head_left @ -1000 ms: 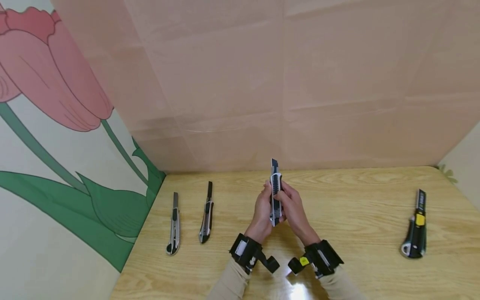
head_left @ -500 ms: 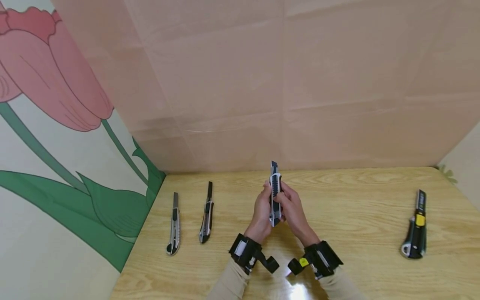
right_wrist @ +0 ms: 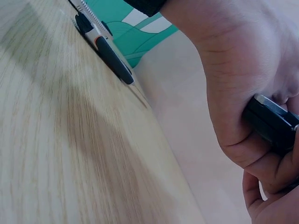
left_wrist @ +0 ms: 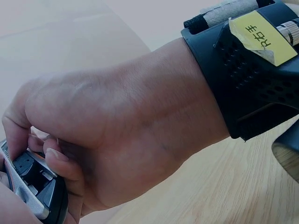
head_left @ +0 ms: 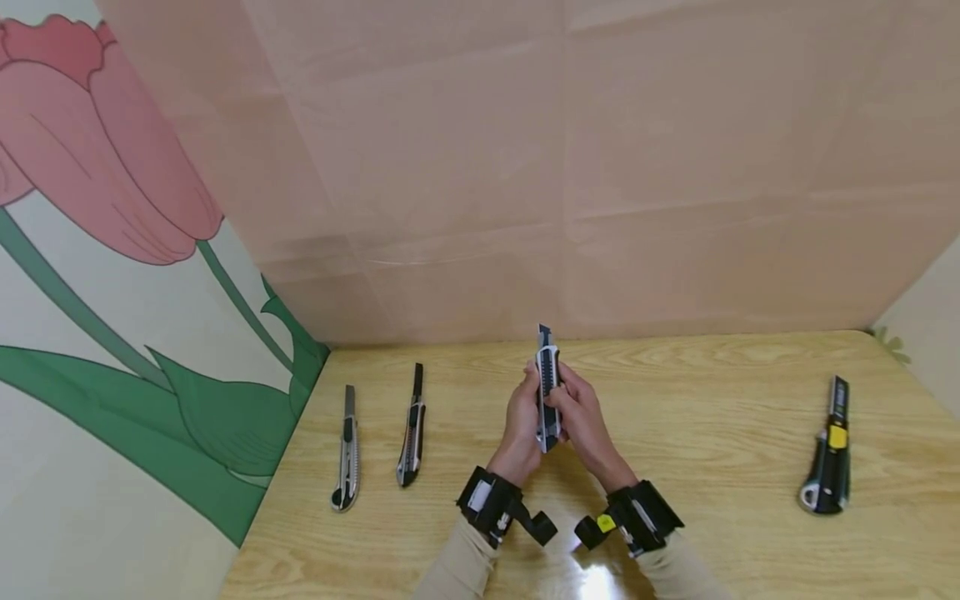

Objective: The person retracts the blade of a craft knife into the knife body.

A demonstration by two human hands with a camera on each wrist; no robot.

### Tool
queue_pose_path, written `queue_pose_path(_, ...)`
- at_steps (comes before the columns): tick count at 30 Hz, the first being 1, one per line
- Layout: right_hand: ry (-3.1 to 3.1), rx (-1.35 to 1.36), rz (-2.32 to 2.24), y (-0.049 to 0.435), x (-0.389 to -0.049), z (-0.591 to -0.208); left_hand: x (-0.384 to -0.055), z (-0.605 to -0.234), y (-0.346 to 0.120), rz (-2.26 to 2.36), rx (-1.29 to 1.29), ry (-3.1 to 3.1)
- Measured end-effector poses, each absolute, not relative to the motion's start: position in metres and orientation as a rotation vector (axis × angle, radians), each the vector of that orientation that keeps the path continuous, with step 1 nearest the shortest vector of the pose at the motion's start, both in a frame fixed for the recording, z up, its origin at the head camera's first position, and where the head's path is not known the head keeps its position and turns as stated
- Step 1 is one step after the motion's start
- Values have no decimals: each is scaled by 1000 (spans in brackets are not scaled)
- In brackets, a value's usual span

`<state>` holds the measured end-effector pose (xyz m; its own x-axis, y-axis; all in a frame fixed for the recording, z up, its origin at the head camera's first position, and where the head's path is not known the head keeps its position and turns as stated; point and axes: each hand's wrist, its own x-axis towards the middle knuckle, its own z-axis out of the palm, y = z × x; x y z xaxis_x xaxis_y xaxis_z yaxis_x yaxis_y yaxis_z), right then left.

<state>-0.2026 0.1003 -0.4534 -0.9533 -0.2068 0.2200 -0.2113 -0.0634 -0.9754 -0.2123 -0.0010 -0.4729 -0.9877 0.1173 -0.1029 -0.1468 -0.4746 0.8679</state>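
Light wood-grain surface (head_left: 712, 433), w/ bright glare spot (head_left: 596, 582) on near side. L side: slim silver metal cutter (head_left: 348, 471), blade end pointing away; near it, black-and-silver cutter (head_left: 411, 442), same dir. Far R, well apart: chunky black cutter w/ yellow patch (head_left: 828, 467). Bkgd: creased pinkish-brown sheet (head_left: 450, 150); L wall w/ pink tulip mural (head_left: 112, 150), green stems + leaves (head_left: 232, 425); pale R wall (head_left: 933, 312).

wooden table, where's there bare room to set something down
The widest bare stretch of wooden table lies between the right hand and the black-and-yellow snap-off knife. A smaller patch separates the left hand from the nearer of two silver-and-black snap-off knives. Crowded: between those two, and the middle, where both hands hold a fourth snap-off knife.
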Motion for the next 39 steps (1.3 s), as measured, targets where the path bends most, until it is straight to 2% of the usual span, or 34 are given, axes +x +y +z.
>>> queue_pose_path(32, -2107, 555, 2270, 100, -202, -454, -210, -469, -3, 2565, -19, 1552)
queue_pose_path(39, -2091, 558, 2297, 102, -212, -472, -209, -470, -2, 2579, 2, 1543)
